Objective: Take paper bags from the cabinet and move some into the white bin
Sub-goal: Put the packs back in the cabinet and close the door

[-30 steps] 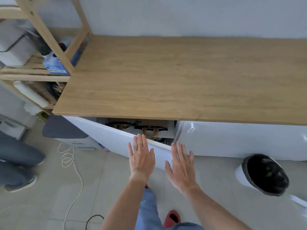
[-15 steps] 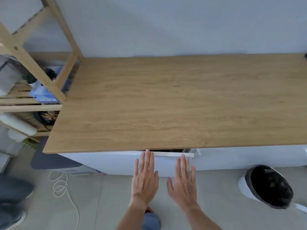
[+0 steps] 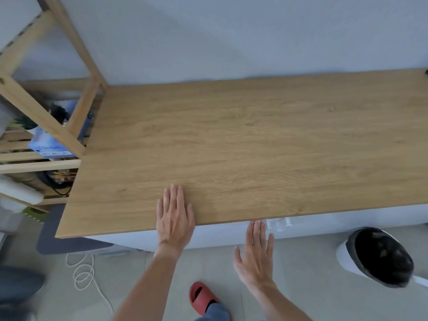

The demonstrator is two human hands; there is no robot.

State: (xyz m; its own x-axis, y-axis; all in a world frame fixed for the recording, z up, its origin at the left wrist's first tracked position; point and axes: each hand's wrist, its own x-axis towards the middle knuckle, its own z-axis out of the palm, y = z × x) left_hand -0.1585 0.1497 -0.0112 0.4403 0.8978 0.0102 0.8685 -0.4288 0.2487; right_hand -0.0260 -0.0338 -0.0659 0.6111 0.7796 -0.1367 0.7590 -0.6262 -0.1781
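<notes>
The white cabinet (image 3: 324,224) runs under a wooden countertop (image 3: 243,144), and only a strip of its front shows; its doors look closed and no paper bags are visible. My left hand (image 3: 174,217) lies flat and empty over the countertop's front edge. My right hand (image 3: 256,256) is spread open in front of the cabinet face, fingertips near its top edge. The white bin (image 3: 377,257), lined with a black bag, stands on the floor at the right.
A wooden shelf rack (image 3: 46,117) with boxes stands at the left. A white cable (image 3: 84,276) coils on the tiled floor near a dark mat (image 3: 51,237). My red slipper (image 3: 202,297) is below. Another person's leg (image 3: 18,286) is at the far left.
The cabinet door, open a second ago with bags visible inside, is now shut. My view rose above the countertop. My left hand moved up onto the countertop edge.
</notes>
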